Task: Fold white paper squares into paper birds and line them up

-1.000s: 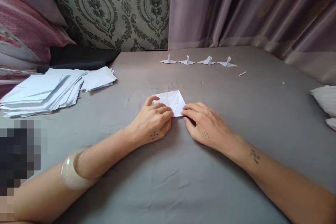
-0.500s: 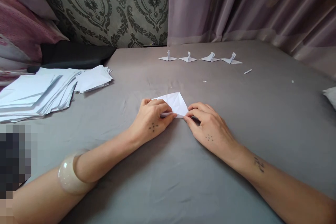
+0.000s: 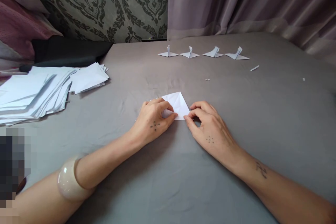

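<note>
A small white sheet of paper (image 3: 181, 103) with fold creases lies on the grey cloth between both hands. My left hand (image 3: 156, 115) covers its left side and pinches the near edge, where a flap is lifted between thumb and fingers. At the paper's near right corner, my right hand (image 3: 207, 120) has its thumb and index fingertips closed together on the corner. The part of the paper under my left palm is hidden.
Several folded paper cranes (image 3: 190, 53) stand in a row at the back. Stacks of white paper (image 3: 34, 92) lie at the left, beside a black cloth (image 3: 68, 50). Paper scraps (image 3: 254, 68) are scattered on the grey cloth (image 3: 168, 182). Curtains (image 3: 199, 3) hang behind.
The flap along the paper's near edge has opened out on the right, so more of that side lies flat. Both hands stay nearly in place; the view has shifted slightly.
</note>
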The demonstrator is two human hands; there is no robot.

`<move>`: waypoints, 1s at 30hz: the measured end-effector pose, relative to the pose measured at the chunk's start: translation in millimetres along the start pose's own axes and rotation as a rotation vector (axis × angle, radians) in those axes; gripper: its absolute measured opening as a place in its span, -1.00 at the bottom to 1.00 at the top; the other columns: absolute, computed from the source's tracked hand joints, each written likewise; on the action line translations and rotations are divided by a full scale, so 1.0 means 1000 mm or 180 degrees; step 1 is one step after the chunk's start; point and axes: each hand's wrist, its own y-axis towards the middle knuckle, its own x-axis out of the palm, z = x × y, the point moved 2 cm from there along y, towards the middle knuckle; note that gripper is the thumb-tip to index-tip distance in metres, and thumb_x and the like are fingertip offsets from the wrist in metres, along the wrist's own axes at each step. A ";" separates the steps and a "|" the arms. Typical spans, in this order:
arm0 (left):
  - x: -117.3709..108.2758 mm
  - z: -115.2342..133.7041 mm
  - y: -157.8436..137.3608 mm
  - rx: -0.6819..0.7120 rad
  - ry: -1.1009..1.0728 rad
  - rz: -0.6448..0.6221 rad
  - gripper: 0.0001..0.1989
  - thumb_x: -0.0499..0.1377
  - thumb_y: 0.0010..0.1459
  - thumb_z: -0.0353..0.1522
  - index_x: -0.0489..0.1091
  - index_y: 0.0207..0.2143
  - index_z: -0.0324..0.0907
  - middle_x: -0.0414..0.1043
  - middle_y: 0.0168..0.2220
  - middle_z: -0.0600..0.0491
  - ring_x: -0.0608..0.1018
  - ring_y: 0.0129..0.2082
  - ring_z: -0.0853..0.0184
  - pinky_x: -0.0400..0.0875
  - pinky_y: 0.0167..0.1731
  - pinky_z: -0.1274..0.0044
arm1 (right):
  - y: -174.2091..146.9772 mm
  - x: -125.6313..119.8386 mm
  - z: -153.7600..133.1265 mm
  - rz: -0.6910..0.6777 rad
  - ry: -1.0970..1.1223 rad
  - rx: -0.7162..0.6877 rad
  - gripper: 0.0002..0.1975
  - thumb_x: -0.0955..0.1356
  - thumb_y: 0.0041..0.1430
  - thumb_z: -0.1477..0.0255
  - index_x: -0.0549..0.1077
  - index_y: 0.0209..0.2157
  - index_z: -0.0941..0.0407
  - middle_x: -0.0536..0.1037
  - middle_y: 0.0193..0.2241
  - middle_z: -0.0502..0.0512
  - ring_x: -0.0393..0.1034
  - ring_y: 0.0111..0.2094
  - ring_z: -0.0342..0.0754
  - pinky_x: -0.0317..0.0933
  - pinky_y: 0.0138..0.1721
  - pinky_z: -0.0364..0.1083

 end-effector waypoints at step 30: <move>0.003 -0.005 0.002 0.0141 0.0121 -0.0045 -0.85 0.13 0.16 -0.27 0.42 -0.36 -0.16 0.41 -0.31 0.04 0.45 -0.30 0.28 0.27 -0.20 0.39 | 0.007 -0.010 -0.002 -0.0206 0.0939 -0.0277 -0.80 0.26 0.17 0.59 0.46 -0.25 0.08 0.51 -0.30 0.01 0.40 -0.32 -0.15 0.25 -0.28 -0.15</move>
